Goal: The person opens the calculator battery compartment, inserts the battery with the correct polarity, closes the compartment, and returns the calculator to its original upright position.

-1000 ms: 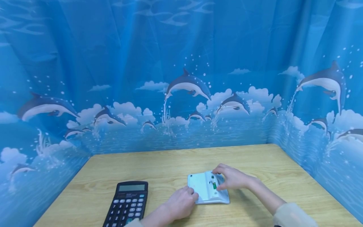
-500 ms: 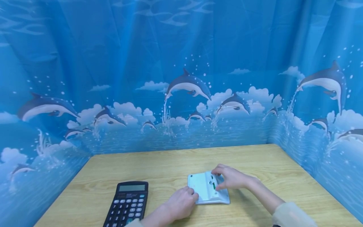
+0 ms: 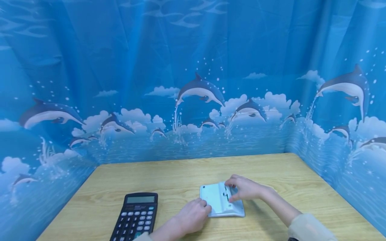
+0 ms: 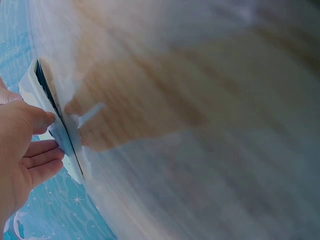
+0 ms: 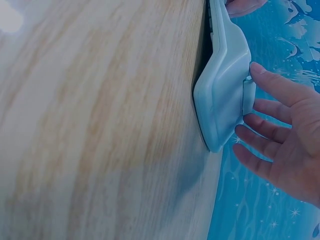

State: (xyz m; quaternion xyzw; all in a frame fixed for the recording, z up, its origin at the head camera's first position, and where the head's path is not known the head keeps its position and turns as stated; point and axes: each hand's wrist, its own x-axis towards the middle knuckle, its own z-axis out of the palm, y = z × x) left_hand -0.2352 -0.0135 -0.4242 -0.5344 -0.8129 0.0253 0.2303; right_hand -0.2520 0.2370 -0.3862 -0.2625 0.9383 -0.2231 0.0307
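A pale blue calculator (image 3: 212, 197) lies face down on the table, its raised back section towards the right. My left hand (image 3: 193, 214) holds its near left edge, and the thumb and fingers (image 4: 44, 155) meet that edge in the left wrist view. Over the raised section, my right hand (image 3: 245, 189) pinches a small pale battery cover (image 5: 248, 96) between thumb and fingers. A thin strip of the green battery compartment (image 3: 227, 197) shows beside the cover. The rest of the compartment is hidden by the cover and the fingers.
A black desk calculator (image 3: 135, 214) lies face up to the left of my left forearm, its lower end cut off by the frame. The wooden table (image 3: 169, 177) ends at a blue curtain (image 3: 144, 83) printed with dolphins.
The green area in the compartment has narrowed to a sliver as my right hand moves the cover slightly left over it. My left hand and the calculator stay almost still.
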